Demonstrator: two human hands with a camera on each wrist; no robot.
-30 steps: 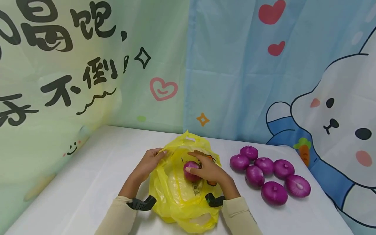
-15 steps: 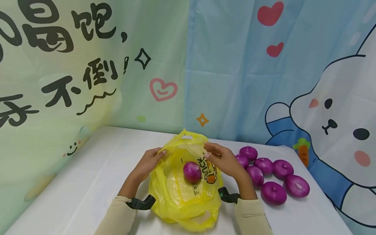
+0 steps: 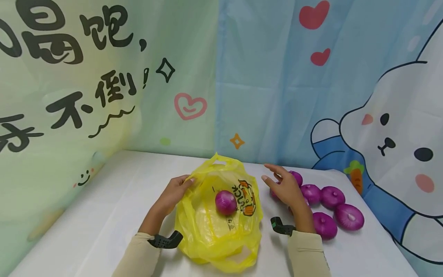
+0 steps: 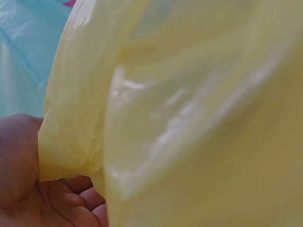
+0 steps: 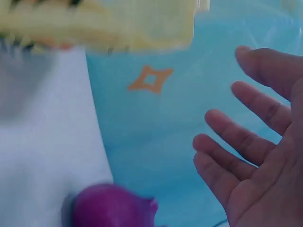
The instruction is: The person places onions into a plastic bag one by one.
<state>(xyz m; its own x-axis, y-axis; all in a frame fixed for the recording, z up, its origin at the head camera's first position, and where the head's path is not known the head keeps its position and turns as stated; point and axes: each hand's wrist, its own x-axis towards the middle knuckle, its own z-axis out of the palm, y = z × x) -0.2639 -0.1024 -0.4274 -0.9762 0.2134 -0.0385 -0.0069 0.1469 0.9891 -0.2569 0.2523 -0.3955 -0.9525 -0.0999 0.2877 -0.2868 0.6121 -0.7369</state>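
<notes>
In the head view a yellow plastic bag [image 3: 204, 238] lies spread on the table with its mouth held apart. One purple onion [image 3: 226, 202] sits inside it. My left hand [image 3: 174, 192] pinches the bag's left rim between thumb and fingers; in the left wrist view the yellow film [image 4: 189, 142] covers most of the fingers. My right hand [image 3: 286, 189] is empty, fingers spread, above the left side of a group of purple onions [image 3: 333, 197], partly hiding some of them. The right wrist view shows the bare palm and fingers [image 5: 241, 137], with one onion [image 5: 111, 208] below.
The onions stand close together on the white table [image 3: 138, 181], right of the bag. Behind the table hangs a printed cloth [image 3: 256, 96] in green and blue. Black wrist cameras [image 3: 166, 240] sit on both forearms.
My right hand has left the onion in the bag and moved right, from over the bag to over the onion group. The left hand keeps its hold on the rim.
</notes>
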